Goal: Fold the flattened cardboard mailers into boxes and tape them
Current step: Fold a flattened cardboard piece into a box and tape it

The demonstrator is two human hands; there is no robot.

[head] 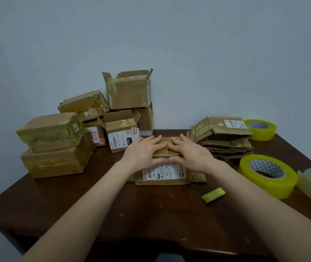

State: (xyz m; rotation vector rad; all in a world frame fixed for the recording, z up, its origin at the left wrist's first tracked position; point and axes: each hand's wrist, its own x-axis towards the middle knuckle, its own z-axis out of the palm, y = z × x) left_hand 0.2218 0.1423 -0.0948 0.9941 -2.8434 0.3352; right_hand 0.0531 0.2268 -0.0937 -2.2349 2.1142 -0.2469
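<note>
At the middle of the surface [132,205], the left hand [143,150] and right hand [190,152], each grip spread flat, pressed down the flaps of a labelled mailer [164,173], seemingly untaped. Several taped boxes [52,140] stood piled left; a stack of flattened mailers [224,140] lay right, yet to be folded.

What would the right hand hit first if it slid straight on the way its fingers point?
Likely the left hand: it and the right hand lie flat on the folded mailer, angled together, fingertips nearly touching. Beyond, the line seems to reach the stacked boxes; depth is unclear.
</note>
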